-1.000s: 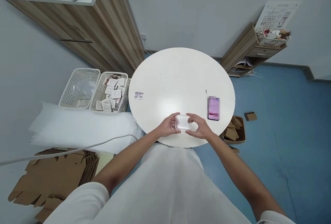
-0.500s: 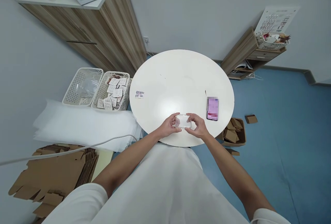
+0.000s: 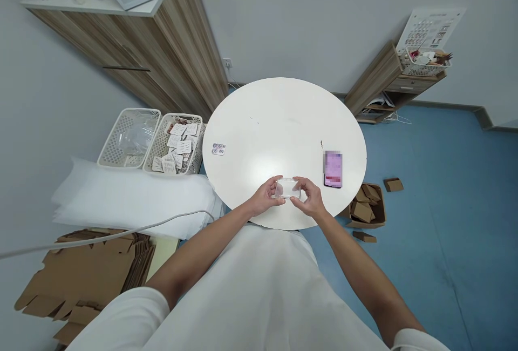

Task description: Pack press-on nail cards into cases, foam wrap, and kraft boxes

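Observation:
Between my two hands is a small clear plastic case (image 3: 287, 189), roughly rectangular, near the front edge of the round white table (image 3: 283, 108). My left hand (image 3: 267, 196) grips its left end, thumb below and fingers above. At the right end, my right hand (image 3: 309, 197) pinches it the same way. I cannot make out anything inside the case. A phone (image 3: 333, 169) with a blurred pink screen lies to the right on the table. A small sheet of purple round stickers (image 3: 218, 149) lies at the table's left.
Left of the table stand a white basket of printed cards (image 3: 178, 146) and a basket with clear plastic (image 3: 135, 137). White foam sheets (image 3: 133, 194) and flattened cardboard (image 3: 84, 275) lie nearer me. A carton of small brown boxes (image 3: 366, 205) sits on the floor at right.
Both hands still hold the clear case in nearly the same place. The view has shifted very slightly; nothing was picked up or let go.

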A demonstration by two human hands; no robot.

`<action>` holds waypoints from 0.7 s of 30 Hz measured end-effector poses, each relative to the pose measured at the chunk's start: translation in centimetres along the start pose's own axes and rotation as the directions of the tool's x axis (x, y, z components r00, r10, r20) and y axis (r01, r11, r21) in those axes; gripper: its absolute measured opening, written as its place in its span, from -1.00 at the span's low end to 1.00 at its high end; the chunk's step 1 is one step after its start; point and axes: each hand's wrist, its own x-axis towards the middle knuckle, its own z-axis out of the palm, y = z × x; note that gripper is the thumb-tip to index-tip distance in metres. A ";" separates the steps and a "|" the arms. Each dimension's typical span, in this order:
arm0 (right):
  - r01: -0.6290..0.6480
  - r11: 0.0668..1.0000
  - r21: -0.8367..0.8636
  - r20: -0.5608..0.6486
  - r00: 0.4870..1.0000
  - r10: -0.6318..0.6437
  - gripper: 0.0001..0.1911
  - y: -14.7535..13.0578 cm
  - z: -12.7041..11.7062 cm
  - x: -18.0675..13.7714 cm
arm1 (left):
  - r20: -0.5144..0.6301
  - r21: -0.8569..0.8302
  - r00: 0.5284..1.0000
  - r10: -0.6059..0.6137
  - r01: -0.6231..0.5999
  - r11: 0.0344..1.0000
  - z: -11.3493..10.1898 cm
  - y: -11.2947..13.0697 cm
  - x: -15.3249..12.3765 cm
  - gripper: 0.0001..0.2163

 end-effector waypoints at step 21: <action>0.102 0.930 -0.354 0.556 0.822 0.121 -0.53 -3.9 -2.4 5.1 | 0.036 0.187 0.994 0.102 -0.107 0.977 -0.9 1.4 1.5 -0.25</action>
